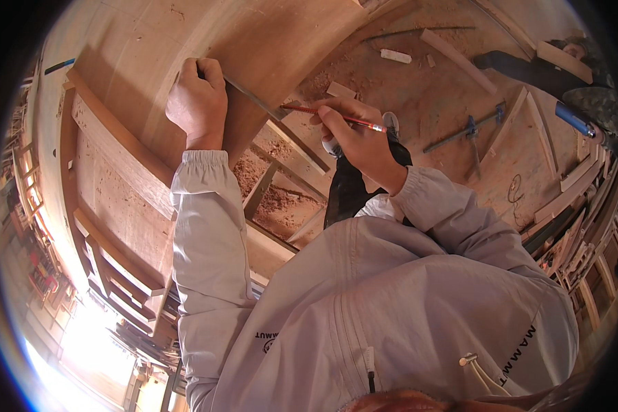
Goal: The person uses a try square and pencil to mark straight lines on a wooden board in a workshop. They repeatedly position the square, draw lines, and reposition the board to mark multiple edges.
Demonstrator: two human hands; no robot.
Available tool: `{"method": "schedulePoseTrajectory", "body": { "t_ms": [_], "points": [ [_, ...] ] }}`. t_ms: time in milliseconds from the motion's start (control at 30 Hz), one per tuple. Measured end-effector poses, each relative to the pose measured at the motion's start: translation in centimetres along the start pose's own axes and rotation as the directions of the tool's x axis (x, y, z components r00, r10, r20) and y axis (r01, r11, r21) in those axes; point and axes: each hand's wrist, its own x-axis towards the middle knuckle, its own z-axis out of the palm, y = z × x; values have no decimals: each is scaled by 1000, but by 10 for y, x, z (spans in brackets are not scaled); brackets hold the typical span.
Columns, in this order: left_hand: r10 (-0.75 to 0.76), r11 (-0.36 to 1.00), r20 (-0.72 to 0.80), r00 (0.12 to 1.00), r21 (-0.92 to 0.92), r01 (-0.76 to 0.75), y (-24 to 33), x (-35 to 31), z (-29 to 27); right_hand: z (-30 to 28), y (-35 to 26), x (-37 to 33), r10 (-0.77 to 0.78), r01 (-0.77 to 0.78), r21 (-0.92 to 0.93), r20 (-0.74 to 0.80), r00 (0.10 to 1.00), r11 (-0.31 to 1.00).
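My left hand (pixel 198 99) is closed in a fist, knuckles up, on the large wooden panel (pixel 275 41). A thin grey metal strip (pixel 250 94), like a ruler, runs from that fist toward the panel's right edge; the grip on it is partly hidden. My right hand (pixel 353 134) is closed around a red pencil (pixel 371 126). The pencil lies slantwise, its tip just beside the far end of the strip. Under my hands' right side is a wooden frame with slats (pixel 299 145), sawdust showing between them.
Curved wooden pieces (pixel 117 130) stand on the left. Across the dusty floor lie a blue-ended bar clamp (pixel 470 130), a white block (pixel 395 56) and wood strips (pixel 460 62). At the right edge a co-worker's dark sleeve (pixel 522 69) shows near a blue-handled tool (pixel 575 120). Timber is stacked lower right.
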Motion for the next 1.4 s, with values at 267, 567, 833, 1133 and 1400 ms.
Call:
{"method": "schedulePoseTrajectory", "body": {
  "t_ms": [267, 567, 833, 1133, 1400],
  "points": [
    [-23, 1000, 26, 999, -4, 24, 0, 0, -1, -2, -23, -5, 7, 1, 92, -80, 997, 996],
    [-47, 999, 41, 998, -12, 48, 1, -1, -3, -16, -3, 14, 362, -307, 470, -29, 932, 828],
    [-126, 992, 111, 986, 11, 125, 2, 0, -4, -24, 22, 22, 398, -400, 590, 141, 907, 702],
    [-104, 995, 58, 993, 8, 104, 7, 0, -5, -48, 74, 29, 421, -385, 593, 85, 903, 707],
    [-118, 993, 71, 990, 19, 117, 4, -2, -4, -40, 51, 17, 303, -310, 508, 99, 948, 803]
  ]
}}
